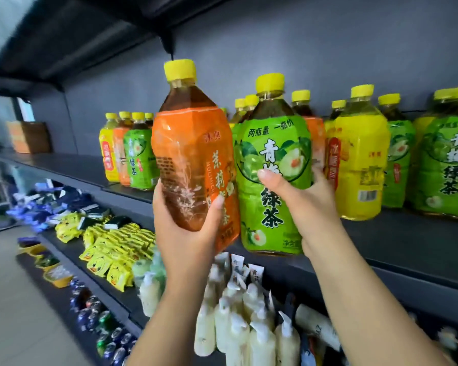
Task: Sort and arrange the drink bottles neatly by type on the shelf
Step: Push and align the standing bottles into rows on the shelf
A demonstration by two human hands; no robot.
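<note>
The left hand [188, 233] grips an orange-labelled bottle [193, 159], lifted off the shelf [397, 233]; the right hand [304, 199] clasps a green-labelled bottle [273, 165] beside it.

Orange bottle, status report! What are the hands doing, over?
Left hand grips orange bottle, held off shelf. Right hand grips green bottle. Mixed bottles crowd both sides.

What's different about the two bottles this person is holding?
The orange-label bottle, in the left hand, leans left; the green-label bottle, in the right hand, stands nearly upright. The orange-label bottle's cap sits higher than the green-label bottle's. Both have yellow caps and the same shape.
</note>
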